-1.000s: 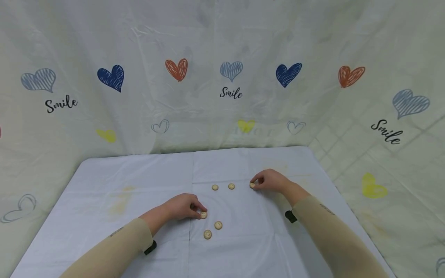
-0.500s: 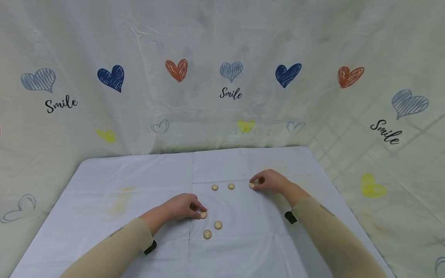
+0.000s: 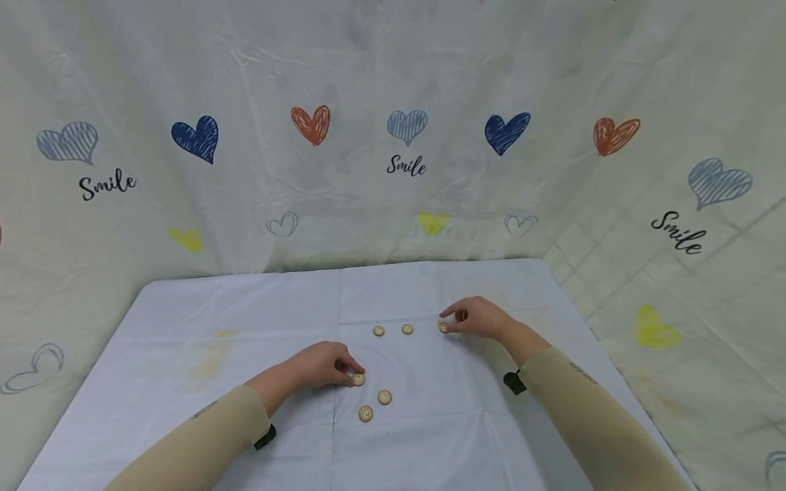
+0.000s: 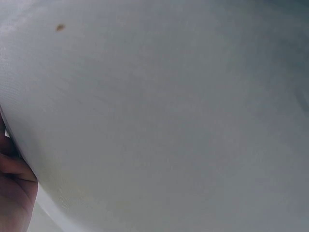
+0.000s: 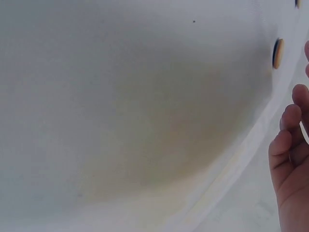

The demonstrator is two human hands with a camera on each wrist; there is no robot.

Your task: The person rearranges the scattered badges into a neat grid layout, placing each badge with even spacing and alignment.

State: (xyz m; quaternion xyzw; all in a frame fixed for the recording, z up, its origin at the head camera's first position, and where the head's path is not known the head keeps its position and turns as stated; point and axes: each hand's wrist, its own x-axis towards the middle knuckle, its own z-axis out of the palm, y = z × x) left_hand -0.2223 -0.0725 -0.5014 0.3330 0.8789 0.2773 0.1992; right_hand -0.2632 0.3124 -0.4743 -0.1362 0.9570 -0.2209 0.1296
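Note:
Several round, light wooden buttons lie on the white cloth. In the head view my left hand (image 3: 322,365) pinches one button (image 3: 359,379) between thumb and fingertips, at the cloth. Two more buttons lie near it, one (image 3: 384,397) to the right and one (image 3: 366,413) below. My right hand (image 3: 482,318) is over the right button (image 3: 443,327), its index finger raised off it and the thumb close beside it. Further left in that back row are a middle button (image 3: 408,329) and a left button (image 3: 379,331). The left wrist view shows curled fingers (image 4: 17,169) but hides the pinched button.
The white cloth (image 3: 417,457) covers the table and has faint yellowish stains. Behind and beside the table hangs a pale curtain (image 3: 356,191) printed with hearts and "Smile". A dark wrist device (image 3: 514,382) sits under the right sleeve, another (image 3: 265,437) under the left.
My right index finger has lifted away from the right button, widening the gap to the thumb. The left hand and the buttons stay in place; the view has shifted very slightly.

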